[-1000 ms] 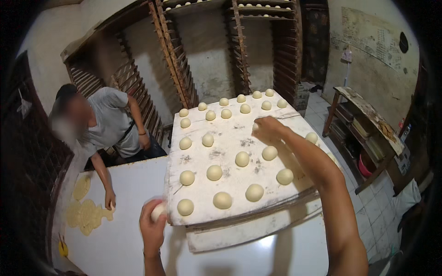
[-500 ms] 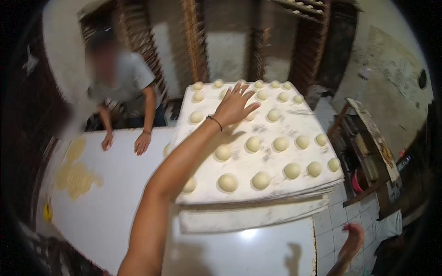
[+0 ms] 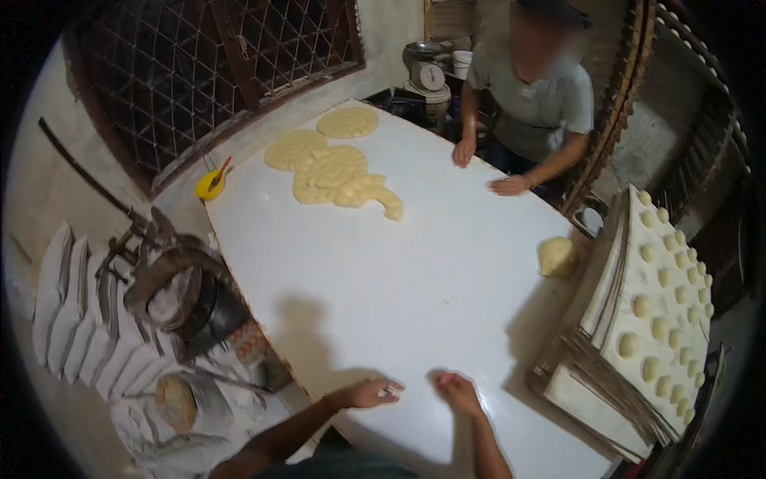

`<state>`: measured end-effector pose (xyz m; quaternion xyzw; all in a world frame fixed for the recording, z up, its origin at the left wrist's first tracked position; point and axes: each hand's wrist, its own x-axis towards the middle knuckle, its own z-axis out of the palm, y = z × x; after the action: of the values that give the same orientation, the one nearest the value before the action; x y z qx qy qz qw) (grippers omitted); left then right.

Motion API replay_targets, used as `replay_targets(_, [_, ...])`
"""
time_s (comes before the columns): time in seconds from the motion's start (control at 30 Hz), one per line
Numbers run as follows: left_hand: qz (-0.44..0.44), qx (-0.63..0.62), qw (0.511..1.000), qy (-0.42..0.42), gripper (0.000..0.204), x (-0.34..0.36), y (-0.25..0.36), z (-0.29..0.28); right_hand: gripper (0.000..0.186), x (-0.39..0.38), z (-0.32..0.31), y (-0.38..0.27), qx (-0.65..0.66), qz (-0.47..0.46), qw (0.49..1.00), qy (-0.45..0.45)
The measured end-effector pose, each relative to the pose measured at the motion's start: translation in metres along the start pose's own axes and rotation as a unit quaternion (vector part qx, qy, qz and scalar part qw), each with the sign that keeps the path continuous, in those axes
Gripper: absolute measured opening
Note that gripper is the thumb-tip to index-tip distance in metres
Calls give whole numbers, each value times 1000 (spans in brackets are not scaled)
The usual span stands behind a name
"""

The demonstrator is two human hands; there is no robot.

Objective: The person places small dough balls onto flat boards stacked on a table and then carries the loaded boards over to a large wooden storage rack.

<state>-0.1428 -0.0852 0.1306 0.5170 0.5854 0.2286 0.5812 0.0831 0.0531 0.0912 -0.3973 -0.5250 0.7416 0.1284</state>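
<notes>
Over the white table (image 3: pixel 431 263), your left hand (image 3: pixel 377 393) hangs loosely open, your right hand (image 3: pixel 456 391) curls, grip unclear; dough balls (image 3: pixel 629 345) sit rounded atop stacked boards (image 3: pixel 586 399) at right, flat dough (image 3: pixel 331 169) unrounded at far left.

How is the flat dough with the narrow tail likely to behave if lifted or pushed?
The dough would probably flop when lifted, as its tail curves across the table. Pushed, it seems unlikely to roll, lying broad and flat.
</notes>
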Motion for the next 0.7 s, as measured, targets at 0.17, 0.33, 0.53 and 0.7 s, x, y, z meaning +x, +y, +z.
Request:
replay_targets(0.17, [-2, -218, 974, 65, 42, -68, -93, -61, 14, 262, 49, -107, -104, -133, 980, 104])
replay_targets(0.33, [-37, -319, 938, 133, 39, -107, -142, -99, 39, 444, 133, -209, -500, -64, 791, 346])
replay_targets(0.53, [-116, -390, 894, 190, 41, -134, -116, -161, 40, 454, 125, -183, -415, -118, 887, 163])
replay_targets(0.7, [-72, -407, 908, 60, 39, -88, -117, -195, 33, 258, 78, -132, -66, 5, 981, 182])
